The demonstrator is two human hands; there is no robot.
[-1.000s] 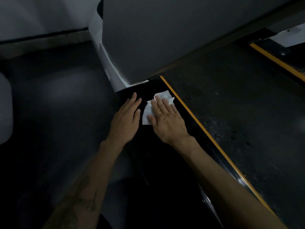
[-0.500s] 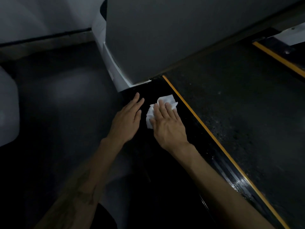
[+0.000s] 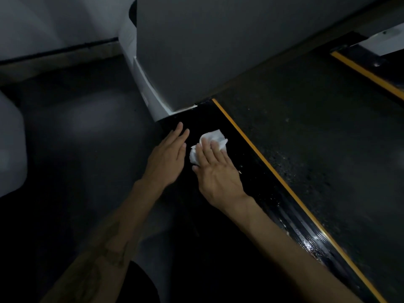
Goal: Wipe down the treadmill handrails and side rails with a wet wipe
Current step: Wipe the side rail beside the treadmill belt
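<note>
1. Right hand [image 3: 216,171] lies flat, fingers straight, pressing the wipe [image 3: 209,147] onto the black side rail [image 3: 269,189], near the grey housing [image 3: 196,51].
2. Left hand [image 3: 168,158] is flat and empty, resting on the rail just beside the wipe, holding nothing.
3. Risk: the bunched wipe may slip from under the flat fingers or skip the corner by the housing.
4. Risk: a drift past the yellow stripe [image 3: 262,158] would pick up grit from the belt [image 3: 317,132].

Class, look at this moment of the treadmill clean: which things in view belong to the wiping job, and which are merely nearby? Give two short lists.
Part of the job:
- wet wipe, crumpled
- right hand, pressing the wipe flat-fingered
- left hand, beside it
- black side rail

Merely nearby:
- running belt
- grey motor cover
- floor
</note>
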